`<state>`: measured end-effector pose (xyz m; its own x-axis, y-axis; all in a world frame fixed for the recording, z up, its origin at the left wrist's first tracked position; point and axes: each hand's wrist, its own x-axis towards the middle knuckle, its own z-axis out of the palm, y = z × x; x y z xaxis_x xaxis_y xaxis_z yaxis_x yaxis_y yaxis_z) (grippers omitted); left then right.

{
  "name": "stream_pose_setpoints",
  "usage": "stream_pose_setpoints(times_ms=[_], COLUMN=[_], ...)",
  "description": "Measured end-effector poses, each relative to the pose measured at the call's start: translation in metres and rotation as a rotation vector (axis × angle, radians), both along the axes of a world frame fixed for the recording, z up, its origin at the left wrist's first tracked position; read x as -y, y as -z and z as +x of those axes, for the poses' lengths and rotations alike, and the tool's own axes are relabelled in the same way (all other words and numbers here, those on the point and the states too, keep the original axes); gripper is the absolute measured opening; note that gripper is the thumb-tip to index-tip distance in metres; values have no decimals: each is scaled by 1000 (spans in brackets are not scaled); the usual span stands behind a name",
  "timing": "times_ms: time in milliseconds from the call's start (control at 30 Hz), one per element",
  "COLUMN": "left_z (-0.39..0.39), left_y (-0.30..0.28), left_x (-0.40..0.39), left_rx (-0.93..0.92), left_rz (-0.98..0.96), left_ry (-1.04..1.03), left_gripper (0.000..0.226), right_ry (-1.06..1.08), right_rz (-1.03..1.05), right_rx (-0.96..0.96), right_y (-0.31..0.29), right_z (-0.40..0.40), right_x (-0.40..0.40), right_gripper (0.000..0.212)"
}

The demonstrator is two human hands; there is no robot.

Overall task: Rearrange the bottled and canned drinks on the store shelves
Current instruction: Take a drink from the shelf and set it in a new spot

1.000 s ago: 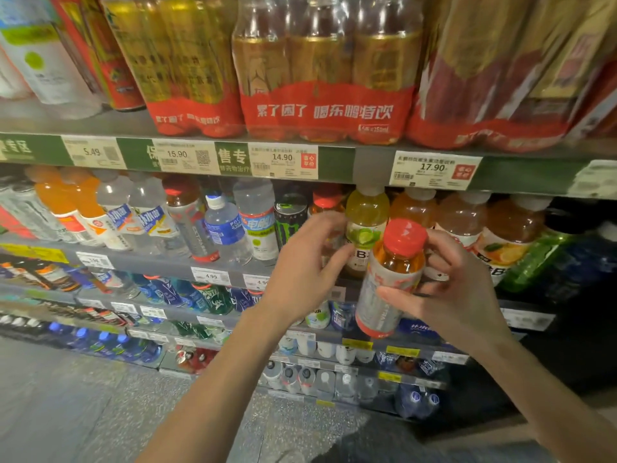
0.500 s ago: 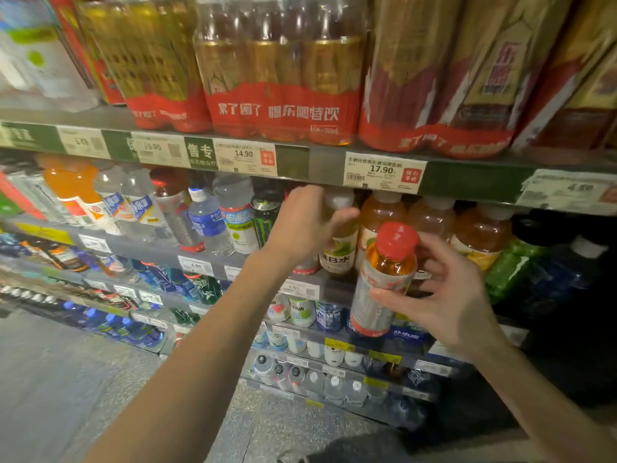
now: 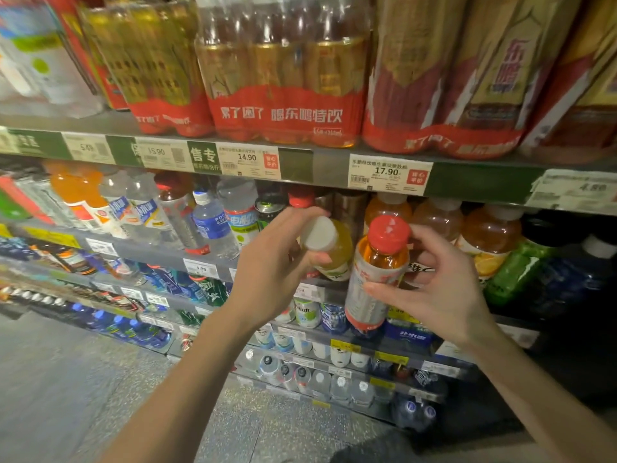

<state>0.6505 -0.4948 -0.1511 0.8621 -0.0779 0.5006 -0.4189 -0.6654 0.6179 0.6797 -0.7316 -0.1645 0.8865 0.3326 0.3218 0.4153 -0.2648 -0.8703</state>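
Mid-swap at centre frame: the left hand [image 3: 267,275] curls its grip round the white-capped yellow bottle [image 3: 329,247], tipped out of its shelf row, while the right hand [image 3: 430,289] pinches the red-capped orange bottle [image 3: 379,272] just beside. Next, probably, slot red-cap into the gap.

You're looking at glossy clear plastic on the red-capped bottle [image 3: 379,272], shiny shrink-wrap film over the multipacks [image 3: 283,78] at upper centre, paper price tags [image 3: 389,175], and speckled matt floor [image 3: 66,379] at lower left.
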Motion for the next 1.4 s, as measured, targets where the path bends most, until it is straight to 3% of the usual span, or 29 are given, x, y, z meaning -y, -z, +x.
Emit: stream_pose_setpoints(times_ms=[200, 367, 700, 1067, 1400], left_z=[-14, -19, -28, -37, -36], left_y=[-17, -12, -1, 10, 3], left_x=[-20, -30, -52, -79, -90], left_rx=[-30, -48, -62, -63, -59], left_rz=[-115, -106, -72, -121, -107], left_ry=[-1, 28, -33, -72, -67], left_gripper=[35, 27, 34, 43, 34], right_ry=[41, 70, 101, 258, 431], right_rz=[-13, 10, 33, -282, -466], right_rx=[-11, -19, 79, 242, 132], right_y=[0, -2, -5, -11, -2], right_z=[1, -5, -4, 7, 18], right_x=[-5, -12, -23, -59, -89], right_gripper=[74, 70, 73, 70, 70])
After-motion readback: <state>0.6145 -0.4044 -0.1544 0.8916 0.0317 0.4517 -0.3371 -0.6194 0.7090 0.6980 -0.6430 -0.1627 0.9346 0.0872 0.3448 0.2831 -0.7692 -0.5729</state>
